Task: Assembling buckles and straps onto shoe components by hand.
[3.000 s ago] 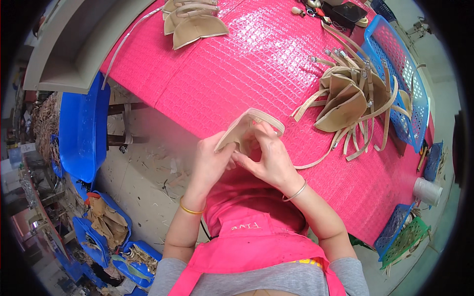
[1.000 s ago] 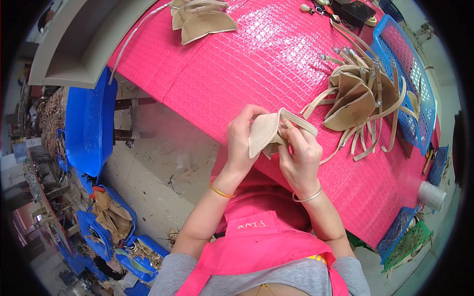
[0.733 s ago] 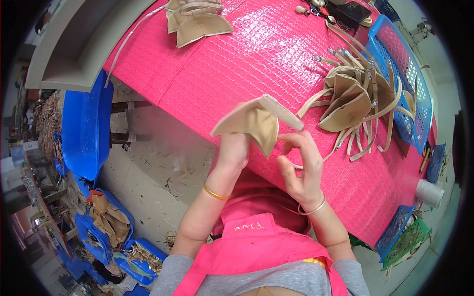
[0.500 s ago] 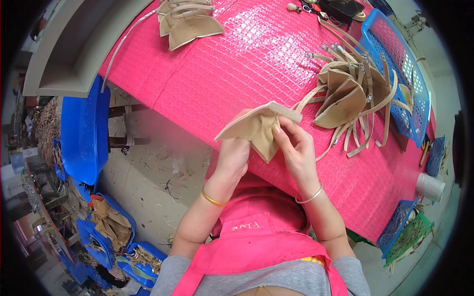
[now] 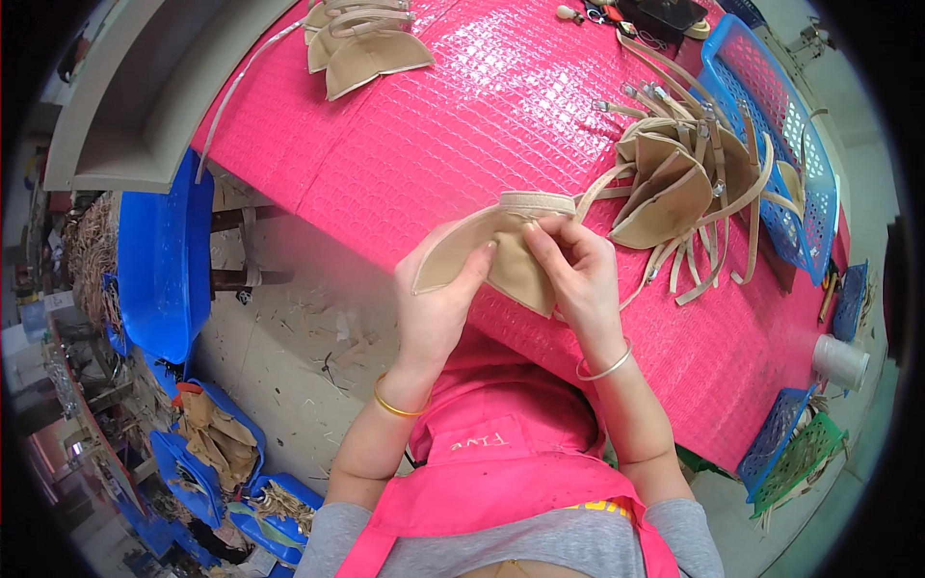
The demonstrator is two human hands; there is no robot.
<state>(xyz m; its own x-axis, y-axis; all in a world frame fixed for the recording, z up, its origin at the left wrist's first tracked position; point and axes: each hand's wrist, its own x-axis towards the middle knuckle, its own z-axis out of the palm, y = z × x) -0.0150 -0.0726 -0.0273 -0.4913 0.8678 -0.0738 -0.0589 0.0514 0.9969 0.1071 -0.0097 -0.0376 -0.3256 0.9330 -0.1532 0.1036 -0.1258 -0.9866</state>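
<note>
My left hand [image 5: 436,306] and my right hand [image 5: 584,277] hold a beige shoe upper [image 5: 521,274] over the near edge of the pink-covered table. Left fingers go behind the piece, with the thumb pressed on its inner face. Thumb and forefinger of the right hand pinch it just below the folded top band. A thin strap runs from the piece toward a pile of similar beige uppers [image 5: 663,214] with buckled straps on the right. More beige uppers [image 5: 378,65] lie overlapped at the far left of the table.
A blue perforated basket [image 5: 819,193] leans at the table's right, beyond the pile. Small baskets, one green [image 5: 798,467], and a white roll [image 5: 840,363] are at the right edge. Blue bins [image 5: 164,279] and a grey shelf box [image 5: 125,144] stand left.
My left hand has shifted left and its thumb has come round to the front of the upper. The upper has turned, and its top band now shows more from the front.
</note>
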